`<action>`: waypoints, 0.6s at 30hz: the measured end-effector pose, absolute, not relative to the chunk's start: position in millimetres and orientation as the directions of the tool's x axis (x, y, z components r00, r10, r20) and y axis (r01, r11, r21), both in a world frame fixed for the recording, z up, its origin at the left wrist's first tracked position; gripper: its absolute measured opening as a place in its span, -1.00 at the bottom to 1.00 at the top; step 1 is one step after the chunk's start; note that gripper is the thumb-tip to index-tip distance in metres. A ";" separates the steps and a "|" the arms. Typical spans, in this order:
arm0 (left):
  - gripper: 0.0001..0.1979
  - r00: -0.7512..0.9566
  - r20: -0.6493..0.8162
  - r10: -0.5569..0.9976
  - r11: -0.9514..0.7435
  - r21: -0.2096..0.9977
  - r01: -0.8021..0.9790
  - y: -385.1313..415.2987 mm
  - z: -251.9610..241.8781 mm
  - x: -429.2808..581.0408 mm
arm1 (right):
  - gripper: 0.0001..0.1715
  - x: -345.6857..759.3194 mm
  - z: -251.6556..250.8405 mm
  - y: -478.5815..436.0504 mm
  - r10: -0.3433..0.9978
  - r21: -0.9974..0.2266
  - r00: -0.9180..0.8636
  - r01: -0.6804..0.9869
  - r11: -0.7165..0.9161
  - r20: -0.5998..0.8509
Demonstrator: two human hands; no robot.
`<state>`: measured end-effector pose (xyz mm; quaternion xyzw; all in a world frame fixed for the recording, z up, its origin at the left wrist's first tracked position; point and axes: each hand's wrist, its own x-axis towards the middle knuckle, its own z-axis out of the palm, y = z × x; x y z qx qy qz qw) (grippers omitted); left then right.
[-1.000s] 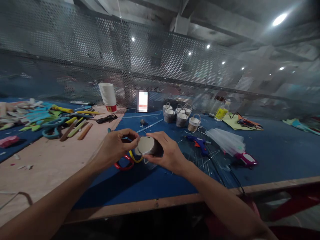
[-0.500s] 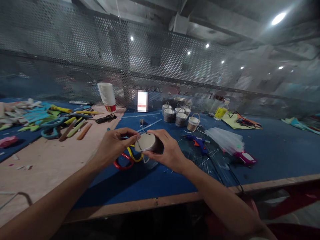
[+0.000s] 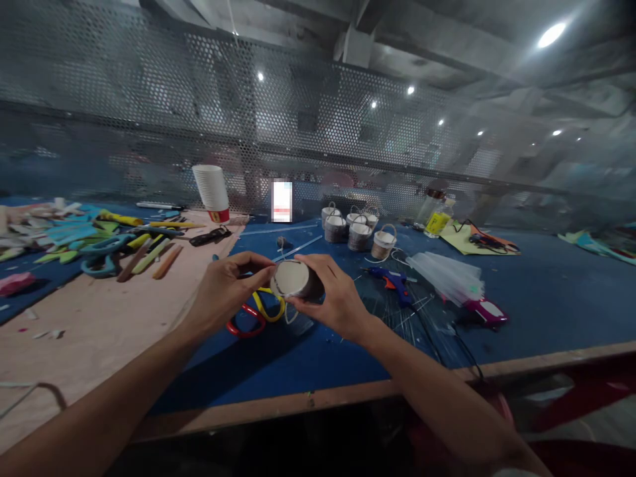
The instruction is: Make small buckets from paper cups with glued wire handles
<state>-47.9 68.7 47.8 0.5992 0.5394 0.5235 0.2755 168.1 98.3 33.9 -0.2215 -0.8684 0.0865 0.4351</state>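
A small cup (image 3: 292, 278) lies tilted between my hands, its pale open end facing me and a thin dark cord along its rim. My right hand (image 3: 338, 291) is wrapped round the cup's far and right side. Fingers of my left hand (image 3: 236, 281) are pinched together at the rim's left edge, on the cord. Scissors with red and yellow handles (image 3: 246, 323) lie on the blue table just below the hands. Behind the hands is a small ball of cord (image 3: 282, 244).
Several small cord-wrapped baskets (image 3: 358, 235) stand behind. A blue glue gun (image 3: 395, 285), glue sticks (image 3: 447, 275) and a magenta tool (image 3: 485, 313) lie right. Stacked paper cups (image 3: 211, 192), markers (image 3: 144, 255) and blue-handled scissors (image 3: 102, 255) are left. A yellow-labelled bottle (image 3: 440, 220) stands back right.
The cup has turned slightly, its open end now facing me more fully. Both hands keep their hold and have barely moved.
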 end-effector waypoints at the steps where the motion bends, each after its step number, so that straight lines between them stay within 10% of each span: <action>1: -0.79 -0.129 0.317 0.940 -0.255 0.900 0.352 68.9 47.7 -48.2 | -0.29 168.3 33.8 98.6 0.463 -0.343 -0.521 0.314 0.885 0.717; 18: -0.76 -0.037 0.066 0.997 -0.070 0.992 -0.102 77.9 46.5 -53.9 | -0.30 168.8 36.4 99.5 0.466 -0.367 -0.459 0.293 0.883 0.756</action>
